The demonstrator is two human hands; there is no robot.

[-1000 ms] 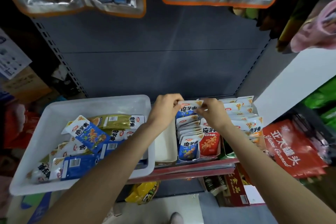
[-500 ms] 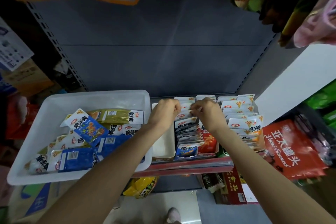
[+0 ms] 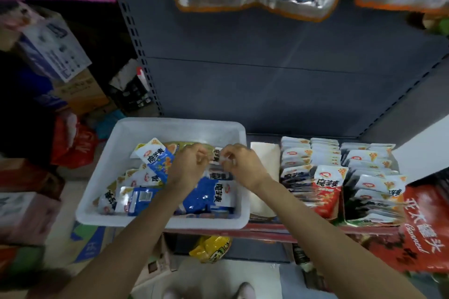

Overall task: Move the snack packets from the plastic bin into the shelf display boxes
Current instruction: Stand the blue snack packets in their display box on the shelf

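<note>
A: Both hands, status?

B: Left hand [image 3: 192,165] and right hand [image 3: 239,162] are back over the plastic bin [image 3: 97,177], off the shelf display boxes [image 3: 340,177] where they were tucking a packet half a second ago. That packet is placed, I judge; this is the next pick.

A: Gripping anything?

B: Fingers of both are curled. Between them, a small white packet [image 3: 217,154], pinched at its edges as far as I can tell; motion blur softens it.

A: Where does it sit?

B: Up at the bin's far side, directly between my fingertips. The loose blue packets [image 3: 209,196] lie just under my wrists. The empty white box [image 3: 264,167] stands just right of the bin, the filled rows beyond it.
</note>
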